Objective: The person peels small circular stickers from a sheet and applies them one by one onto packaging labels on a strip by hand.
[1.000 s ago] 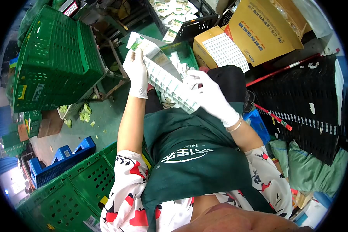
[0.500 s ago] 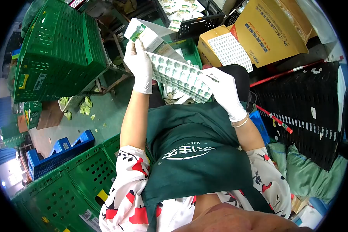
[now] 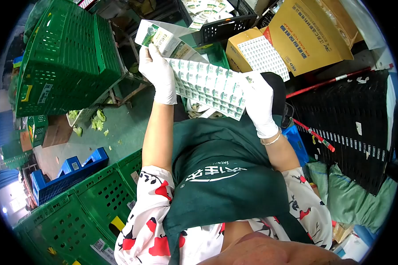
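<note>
Both of my hands wear white gloves. My left hand (image 3: 160,76) is closed, with thumb and fingertips pinching a clear plastic bag (image 3: 169,44) that has a green and white printed label. The bag's loose end spreads to the upper right. A white sheet of small green-printed stickers (image 3: 210,86) stretches between my hands, its left edge against my left hand. On its right end my right hand (image 3: 258,99) is closed, with the fingers partly hidden from view. The sheet is tilted above my lap, in front of my dark green apron (image 3: 225,176).
Another sticker sheet (image 3: 263,57) leans on an open cardboard box (image 3: 311,37) at upper right. A black crate (image 3: 227,32) holds printed packets. Green crates (image 3: 66,57) stand at left, more (image 3: 93,207) at lower left. A black crate stack (image 3: 340,123) and red pole (image 3: 314,134) are at right.
The sticker sheet has flattened and turned its printed face more toward me. My right hand has rotated more upright on its end, and my left hand has shifted slightly left with the bag.
</note>
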Available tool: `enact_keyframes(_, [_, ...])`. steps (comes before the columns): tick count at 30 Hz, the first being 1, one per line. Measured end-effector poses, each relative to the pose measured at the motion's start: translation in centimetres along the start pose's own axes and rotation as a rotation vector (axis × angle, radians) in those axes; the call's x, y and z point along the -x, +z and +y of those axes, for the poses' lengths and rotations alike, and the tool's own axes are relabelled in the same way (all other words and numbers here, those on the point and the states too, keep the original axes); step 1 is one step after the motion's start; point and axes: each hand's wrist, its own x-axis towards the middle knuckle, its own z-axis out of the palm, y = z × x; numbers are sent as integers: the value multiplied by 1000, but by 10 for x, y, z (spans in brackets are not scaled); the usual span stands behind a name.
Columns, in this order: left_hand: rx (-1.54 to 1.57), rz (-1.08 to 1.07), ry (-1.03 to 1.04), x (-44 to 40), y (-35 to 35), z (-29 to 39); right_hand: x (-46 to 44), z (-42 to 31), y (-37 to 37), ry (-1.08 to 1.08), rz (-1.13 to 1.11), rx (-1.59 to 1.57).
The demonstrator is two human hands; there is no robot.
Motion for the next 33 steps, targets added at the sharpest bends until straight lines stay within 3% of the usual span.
enact_keyframes(3, [131, 19, -12, 0, 4, 8, -2, 0, 0, 104, -2, 129])
enact_keyframes(9, [97, 41, 58, -4, 1, 15, -24, 4, -16, 37, -91, -121])
enact_keyframes(10, [100, 34, 69, -3, 0, 16, -27, -10, -25, 54, -180, 149])
enact_keyframes(13, [69, -6, 123, 2, 1, 18, -36, -27, -30, -308, -301, 520])
enact_keyframes(14, [115, -19, 111, 5, 2, 23, -41, -20, -26, -544, -267, 574])
enact_keyframes(17, [121, -38, 161, 6, 6, 25, -44, -15, -21, -675, -401, 612])
enact_keyframes(22, [50, -23, 155, 5, 4, 24, -35, -14, -19, -460, -507, 507])
enact_keyframes(26, [31, 9, 93, -2, 3, 10, -23, -14, -18, -600, -452, 459])
enact_keyframes(29, [-61, -16, 15, -11, -5, 2, -16, -37, -38, -16, -486, 69])
enact_keyframes(30, [-100, -117, -6, -20, -14, -11, -21, -42, -45, -24, -432, -88])
enact_keyframes(31, [68, -223, -132, -24, -18, -25, -26, -47, -53, 94, -368, -146])
enact_keyframes(33, [44, -527, -319, -28, -27, -17, -36, -33, -61, 105, -381, -193])
